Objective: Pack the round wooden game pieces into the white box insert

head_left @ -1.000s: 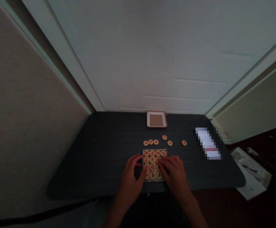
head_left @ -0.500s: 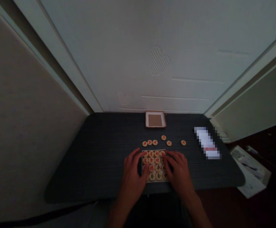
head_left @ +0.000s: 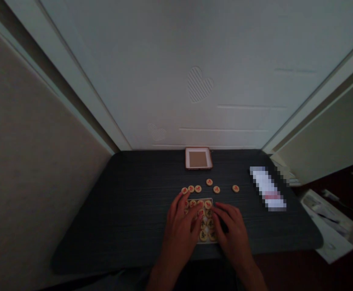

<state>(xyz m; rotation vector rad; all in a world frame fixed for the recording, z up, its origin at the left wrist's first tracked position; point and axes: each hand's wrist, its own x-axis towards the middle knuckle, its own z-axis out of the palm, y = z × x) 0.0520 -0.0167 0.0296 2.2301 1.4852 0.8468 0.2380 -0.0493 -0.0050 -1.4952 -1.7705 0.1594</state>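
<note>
A shallow square tray (head_left: pixel 209 199) packed with round wooden chess pieces bearing red and dark characters lies near the front edge of a dark table (head_left: pixel 127 210). My left hand (head_left: pixel 180 224) lies over the tray's left half, fingers stretched out flat on the pieces. My right hand (head_left: pixel 232 230) rests at the tray's right edge, fingers curved and touching the pieces there. Several loose pieces (head_left: pixel 198 188) lie in a row just beyond the tray, with one more piece (head_left: pixel 235 188) off to the right.
An empty square box lid (head_left: pixel 198 158) stands at the table's far edge against a white door. A blurred white packet (head_left: pixel 269 188) lies at the right. Papers (head_left: pixel 328 226) lie on the floor past the table's right edge. A beige wall closes the left side.
My left hand has slid from the tray's left edge onto the pieces, covering the left half. My right hand has shifted slightly right and nearer to me.
</note>
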